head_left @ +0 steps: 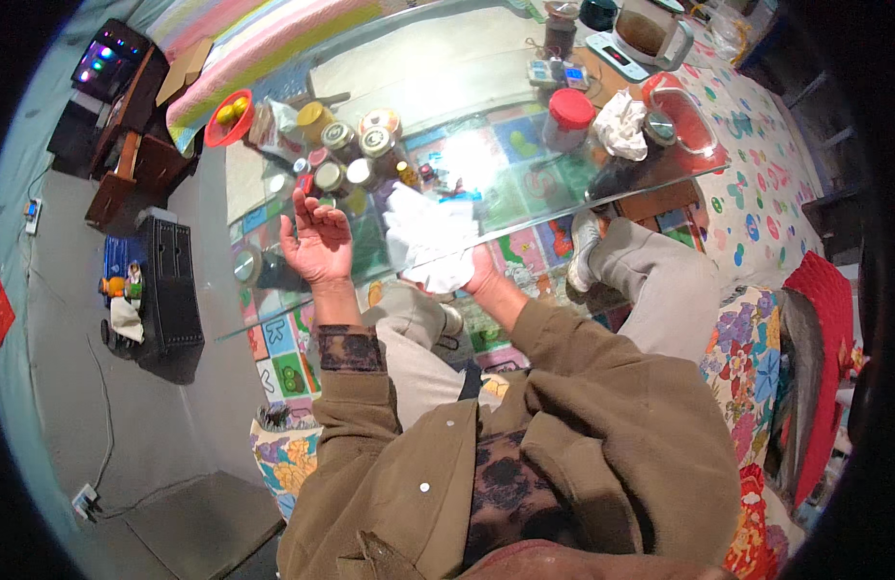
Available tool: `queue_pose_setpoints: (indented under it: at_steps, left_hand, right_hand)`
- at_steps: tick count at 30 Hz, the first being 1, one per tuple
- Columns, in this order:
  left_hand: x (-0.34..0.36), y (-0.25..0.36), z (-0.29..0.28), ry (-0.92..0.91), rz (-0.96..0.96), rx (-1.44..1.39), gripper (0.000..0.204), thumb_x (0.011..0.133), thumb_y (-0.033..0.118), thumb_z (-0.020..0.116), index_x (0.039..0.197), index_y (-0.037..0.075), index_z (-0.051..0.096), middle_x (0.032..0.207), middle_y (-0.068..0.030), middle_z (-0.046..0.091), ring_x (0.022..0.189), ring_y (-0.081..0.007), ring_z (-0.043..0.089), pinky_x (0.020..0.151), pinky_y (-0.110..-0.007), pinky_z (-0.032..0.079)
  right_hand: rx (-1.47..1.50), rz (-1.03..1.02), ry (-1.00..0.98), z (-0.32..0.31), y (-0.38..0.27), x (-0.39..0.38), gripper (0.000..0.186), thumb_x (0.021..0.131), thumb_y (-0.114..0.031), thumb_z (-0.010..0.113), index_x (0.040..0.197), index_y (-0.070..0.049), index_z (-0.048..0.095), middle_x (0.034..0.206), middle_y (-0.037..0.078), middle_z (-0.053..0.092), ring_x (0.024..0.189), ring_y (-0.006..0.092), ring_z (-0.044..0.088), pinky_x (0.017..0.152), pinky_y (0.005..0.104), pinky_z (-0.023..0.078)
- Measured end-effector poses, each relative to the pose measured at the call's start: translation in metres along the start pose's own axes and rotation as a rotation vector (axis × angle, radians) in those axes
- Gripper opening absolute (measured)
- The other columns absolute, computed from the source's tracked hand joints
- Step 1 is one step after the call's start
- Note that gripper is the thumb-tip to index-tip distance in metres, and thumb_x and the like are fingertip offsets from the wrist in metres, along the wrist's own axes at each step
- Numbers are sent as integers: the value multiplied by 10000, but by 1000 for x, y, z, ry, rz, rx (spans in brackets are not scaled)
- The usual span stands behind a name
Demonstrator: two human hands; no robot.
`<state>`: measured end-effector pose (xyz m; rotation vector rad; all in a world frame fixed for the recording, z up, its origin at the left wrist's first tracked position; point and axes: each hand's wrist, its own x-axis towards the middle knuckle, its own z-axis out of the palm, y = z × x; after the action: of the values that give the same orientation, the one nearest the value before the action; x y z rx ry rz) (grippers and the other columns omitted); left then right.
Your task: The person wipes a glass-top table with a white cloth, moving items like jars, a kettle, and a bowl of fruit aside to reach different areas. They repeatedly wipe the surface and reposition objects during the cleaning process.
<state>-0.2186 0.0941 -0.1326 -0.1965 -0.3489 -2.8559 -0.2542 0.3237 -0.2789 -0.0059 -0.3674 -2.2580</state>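
My left hand [319,242] is raised palm up at the near edge of the glass table, its fingers apart and slightly bent, holding nothing. A crumpled white cloth [423,227] covers most of my right hand [484,272], which grips it at the table's front edge; the fingers are mostly hidden. Beyond my left hand stand several lidded jars, among them a dark jar with a pale lid [378,142] and one with a yellow lid [315,120]. A small yellow-capped bottle [406,174] is just past the cloth.
The glass tabletop [525,224] has an exposed front edge above my knees. To the right are a red-lidded tub [568,118], crumpled white paper [621,126] and a red basket [687,118]. A glass kettle [650,31] stands far right; an orange bowl [229,118] is far left.
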Motion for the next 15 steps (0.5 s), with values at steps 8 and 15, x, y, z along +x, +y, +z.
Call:
queue_pose_setpoints:
  at_steps: [8,15]
  left_hand:
    - [-37,-62,34,-252,-106,221,487,928,409,630,1197,4,643,1027,-57,675,916,-193,654,835,-351,535]
    - [-45,-116,80,-680,-899,200,473,953,284,646,1306,-26,595,1203,-163,678,1055,-244,691,940,-360,534]
  right_hand:
    - [-174,17,13,44,-46,-22,436,1036,-345,369,1270,-35,568,1156,134,642,1008,283,613,934,473,504]
    - [-192,39,95,-17,28,64,444,1027,-342,378,1297,-33,548,1182,129,635,1022,273,607,936,464,502]
